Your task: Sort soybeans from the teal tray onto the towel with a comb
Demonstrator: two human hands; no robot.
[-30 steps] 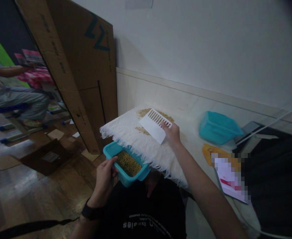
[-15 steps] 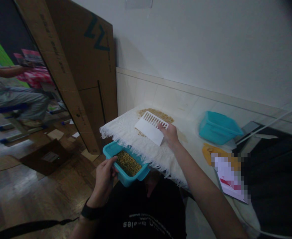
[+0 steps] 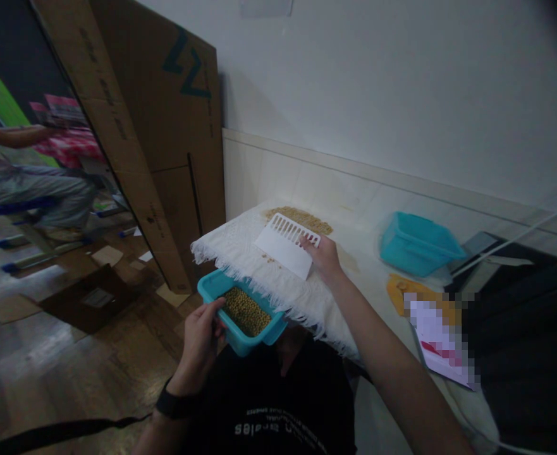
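My left hand (image 3: 201,338) grips the near left rim of a turquoise plastic box (image 3: 247,344), thumb over the edge. Small yellow-green beans (image 3: 246,311) fill the box, which sits under the fringed front edge of a white cloth (image 3: 231,237). My right hand (image 3: 324,256) is closed on the slotted end of a flat white plastic scraper (image 3: 285,253), which lies tilted low over the cloth. A spread of pale beans or grains (image 3: 301,218) lies behind the scraper. A few loose beans (image 3: 271,260) show at its front edge.
A second turquoise box (image 3: 418,246) stands right on the table, with a yellow item (image 3: 396,294) and a pale sheet (image 3: 430,328) before it. A tall cardboard box (image 3: 164,126) rises at left. Another person (image 3: 31,183) sits beyond it. Cardboard pieces (image 3: 88,297) litter the floor.
The white scraper has slid slightly toward the cloth's front edge in my right hand. Fewer beans show along its front edge. My left hand and the bean box have hardly moved.
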